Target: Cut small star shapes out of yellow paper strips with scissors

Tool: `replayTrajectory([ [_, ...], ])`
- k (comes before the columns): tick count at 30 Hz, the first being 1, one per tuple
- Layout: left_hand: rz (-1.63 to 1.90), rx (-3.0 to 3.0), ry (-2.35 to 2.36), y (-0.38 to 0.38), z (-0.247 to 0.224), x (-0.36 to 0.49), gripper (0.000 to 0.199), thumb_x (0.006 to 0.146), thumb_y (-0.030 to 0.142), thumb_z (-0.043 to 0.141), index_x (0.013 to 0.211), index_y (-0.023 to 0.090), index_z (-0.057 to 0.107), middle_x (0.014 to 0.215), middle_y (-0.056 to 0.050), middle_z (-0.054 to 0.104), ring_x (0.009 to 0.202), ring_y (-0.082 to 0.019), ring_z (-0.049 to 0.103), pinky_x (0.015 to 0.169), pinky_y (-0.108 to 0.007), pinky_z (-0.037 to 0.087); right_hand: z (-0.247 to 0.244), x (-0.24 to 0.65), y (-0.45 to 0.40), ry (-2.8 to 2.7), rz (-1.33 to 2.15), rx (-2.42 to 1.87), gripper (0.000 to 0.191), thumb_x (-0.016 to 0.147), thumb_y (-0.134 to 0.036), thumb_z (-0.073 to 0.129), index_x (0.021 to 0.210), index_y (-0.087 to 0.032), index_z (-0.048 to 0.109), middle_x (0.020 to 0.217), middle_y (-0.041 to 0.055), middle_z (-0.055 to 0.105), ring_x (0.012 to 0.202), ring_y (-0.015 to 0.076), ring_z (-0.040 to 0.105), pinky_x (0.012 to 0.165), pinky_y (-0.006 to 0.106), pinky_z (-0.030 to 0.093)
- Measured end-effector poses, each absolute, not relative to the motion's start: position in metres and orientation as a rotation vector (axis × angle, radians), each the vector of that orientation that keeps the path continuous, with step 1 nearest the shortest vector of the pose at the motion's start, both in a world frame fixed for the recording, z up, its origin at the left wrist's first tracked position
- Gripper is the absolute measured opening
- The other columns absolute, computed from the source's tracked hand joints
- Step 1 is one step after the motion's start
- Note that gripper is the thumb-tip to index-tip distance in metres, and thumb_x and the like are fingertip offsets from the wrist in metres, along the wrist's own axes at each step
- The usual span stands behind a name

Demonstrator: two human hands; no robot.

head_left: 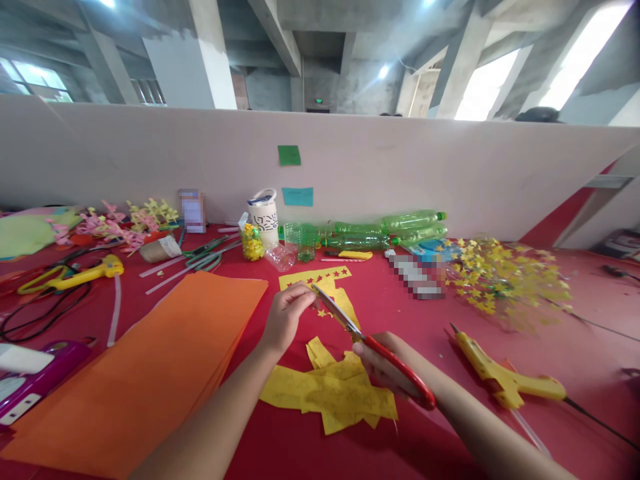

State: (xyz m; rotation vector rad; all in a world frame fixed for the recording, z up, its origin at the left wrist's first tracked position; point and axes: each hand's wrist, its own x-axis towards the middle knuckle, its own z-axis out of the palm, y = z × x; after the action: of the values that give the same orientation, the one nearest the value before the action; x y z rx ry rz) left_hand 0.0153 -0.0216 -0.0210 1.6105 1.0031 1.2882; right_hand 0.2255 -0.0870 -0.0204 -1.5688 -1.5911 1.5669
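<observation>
My right hand (383, 353) grips red-handled scissors (400, 370), their blades pointing up and left. The scissor tips reach the fingertips of my left hand (289, 313), which is closed in a pinch; whatever it holds is too small to make out. Just beyond and beneath the blades lies a yellow sheet with star-shaped holes (343, 272), with a small loose yellow star (321, 313) nearby. Closer to me, several yellow paper scraps (330, 390) lie in an overlapping heap on the red table.
Orange sheets (195, 333) are stacked at left, near a yellow-handled tool (107, 267). A yellow glue gun (500, 373) and yellow star sprays (500, 273) lie at right. Green bottles (365, 240), a white tumbler (265, 220) and a yellow cutter (356, 255) line the back.
</observation>
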Motion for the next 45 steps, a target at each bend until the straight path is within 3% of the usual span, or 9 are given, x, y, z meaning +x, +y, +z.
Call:
replayTrajectory([
  [18, 1.307, 1.602, 0.963, -0.022, -0.019, 0.016, 0.029, 0.085, 0.023, 0.05, 0.057, 0.019, 0.057, 0.066, 0.0, 0.052, 0.071, -0.015, 0.05, 0.07, -0.027, 0.036, -0.021, 0.222, -0.088, -1.578, 1.543, -1.557, 0.048, 0.075, -0.057, 0.063, 0.057, -0.02, 0.037, 0.045, -0.0079, 0.033, 0.034, 0.0049, 0.031, 0.029, 0.016, 0.02],
  [24, 1.333, 1.35, 0.822, -0.018, -0.025, 0.017, 0.028, 0.083, 0.024, 0.053, 0.057, 0.018, 0.06, 0.065, -0.001, 0.055, 0.072, -0.015, 0.052, 0.081, -0.029, 0.039, -0.019, 0.225, -0.086, -1.58, 1.442, -1.486, 0.037, 0.078, -0.047, 0.062, 0.061, -0.02, 0.044, 0.04, -0.0091, 0.035, 0.031, 0.0059, 0.033, 0.032, 0.017, 0.024],
  [29, 1.164, 0.923, 0.566, -0.022, -0.025, 0.022, 0.027, 0.081, 0.026, 0.051, 0.057, 0.017, 0.058, 0.063, -0.003, 0.056, 0.071, -0.017, 0.056, 0.08, -0.034, 0.044, -0.016, 0.229, -0.08, -1.459, 1.199, -1.448, 0.035, 0.078, -0.042, 0.063, 0.06, -0.019, 0.044, 0.043, -0.0047, 0.049, 0.04, 0.0084, 0.046, 0.043, 0.018, 0.036],
  [32, 1.052, 0.846, 0.535, -0.029, -0.026, 0.03, 0.029, 0.082, 0.028, 0.049, 0.055, 0.018, 0.054, 0.062, -0.003, 0.054, 0.067, -0.015, 0.054, 0.079, -0.035, 0.045, -0.021, 0.23, -0.076, -1.397, 1.206, -1.421, 0.03, 0.078, -0.044, 0.063, 0.07, -0.019, 0.05, 0.051, -0.0036, 0.054, 0.042, 0.0095, 0.048, 0.043, 0.02, 0.037],
  [40, 0.963, 1.038, 0.634, -0.039, -0.027, 0.046, 0.027, 0.082, 0.03, 0.049, 0.058, 0.018, 0.054, 0.063, -0.002, 0.053, 0.067, -0.016, 0.054, 0.081, -0.036, 0.044, -0.029, 0.223, -0.077, -1.259, 1.284, -1.299, 0.022, 0.074, -0.026, 0.064, 0.075, -0.021, 0.043, 0.047, -0.01, 0.042, 0.038, 0.0067, 0.037, 0.038, 0.018, 0.03],
  [45, 0.897, 1.636, 0.897, -0.025, -0.029, 0.032, 0.028, 0.086, 0.031, 0.046, 0.061, 0.019, 0.053, 0.067, -0.001, 0.052, 0.072, -0.017, 0.052, 0.075, -0.032, 0.039, -0.027, 0.236, -0.07, -1.158, 1.157, -1.295, 0.022, 0.071, -0.026, 0.064, 0.076, -0.022, 0.042, 0.046, -0.0107, 0.04, 0.038, 0.0073, 0.036, 0.038, 0.019, 0.03],
])
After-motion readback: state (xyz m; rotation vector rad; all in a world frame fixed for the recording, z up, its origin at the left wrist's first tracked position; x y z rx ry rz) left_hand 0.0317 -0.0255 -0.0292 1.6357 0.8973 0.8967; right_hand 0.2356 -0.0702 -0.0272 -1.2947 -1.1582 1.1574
